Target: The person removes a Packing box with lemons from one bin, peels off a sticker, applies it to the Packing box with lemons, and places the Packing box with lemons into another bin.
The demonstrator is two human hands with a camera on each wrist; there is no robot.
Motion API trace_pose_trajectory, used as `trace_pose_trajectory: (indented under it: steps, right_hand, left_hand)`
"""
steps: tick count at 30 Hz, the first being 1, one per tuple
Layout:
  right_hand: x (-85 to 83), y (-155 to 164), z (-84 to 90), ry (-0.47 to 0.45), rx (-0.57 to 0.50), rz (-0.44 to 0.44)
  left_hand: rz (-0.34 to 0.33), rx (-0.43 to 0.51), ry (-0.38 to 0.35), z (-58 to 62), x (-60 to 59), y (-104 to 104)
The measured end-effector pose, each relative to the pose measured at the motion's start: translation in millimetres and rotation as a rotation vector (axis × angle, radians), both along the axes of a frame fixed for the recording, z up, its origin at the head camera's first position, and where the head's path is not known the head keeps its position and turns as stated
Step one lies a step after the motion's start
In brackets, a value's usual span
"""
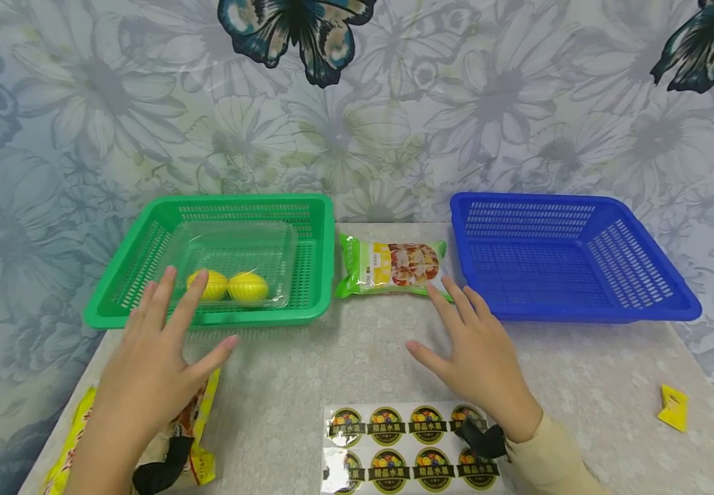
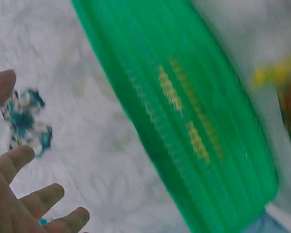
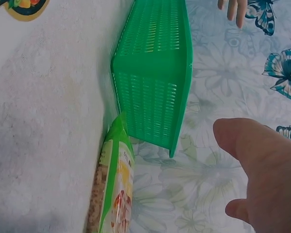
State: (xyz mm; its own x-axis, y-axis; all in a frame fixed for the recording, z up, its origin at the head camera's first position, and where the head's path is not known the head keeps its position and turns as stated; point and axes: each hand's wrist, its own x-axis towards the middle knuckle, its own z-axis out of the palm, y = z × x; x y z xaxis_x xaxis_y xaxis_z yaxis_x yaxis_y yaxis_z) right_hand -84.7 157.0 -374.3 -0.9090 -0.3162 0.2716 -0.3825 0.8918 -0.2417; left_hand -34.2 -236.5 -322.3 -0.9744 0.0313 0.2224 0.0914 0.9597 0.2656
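Stickers (image 1: 409, 450) lie nearest, by the right hand (image 1: 481, 361). Both hands hover with fingers spread, holding nothing; the left hand (image 1: 153, 357) nears the green basket (image 1: 146, 313), where a clear box (image 1: 233, 258) holds two lemons (image 1: 228, 286). Beyond the snack pack (image 1: 392, 268), the blue basket (image 1: 580, 313) sits bare.

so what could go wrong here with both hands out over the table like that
The left hand hovers open just in front of the green basket; a bump on its near rim could shift it and roll the two yellow fruits in the clear container. The right hand reaches toward the green snack packet, lying between the baskets; it might nudge the blue basket. The right wrist also hangs over the sticker sheet and could drag it.
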Motion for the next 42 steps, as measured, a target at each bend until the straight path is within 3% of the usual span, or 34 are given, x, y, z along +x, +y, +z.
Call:
trace_pose_trajectory:
  steps: [5,13,18,28,42]
  right_hand:
    - [-9.3,-11.2,0.9,0.025,-0.017,0.031]
    - [-25.5,-38.0,8.2,0.001,-0.044,0.092]
    - [-36.0,-57.9,14.8,-0.003,-0.05,0.136]
    - [-58.0,-97.5,21.0,0.0,-0.062,0.195]
    - [-77.5,-118.6,13.9,-0.009,-0.064,0.197]
  left_hand:
    - [0.053,0.055,-0.105,1.6,-1.9,-38.7]
    - [0.108,0.107,-0.207,-17.5,-19.7,-83.9]
    - [0.117,0.125,-0.261,-21.9,-30.0,-103.8]
    - [0.142,0.144,-0.343,-22.2,-46.4,-120.6]
    - [0.148,0.167,-0.395,-26.9,-52.1,-128.8]
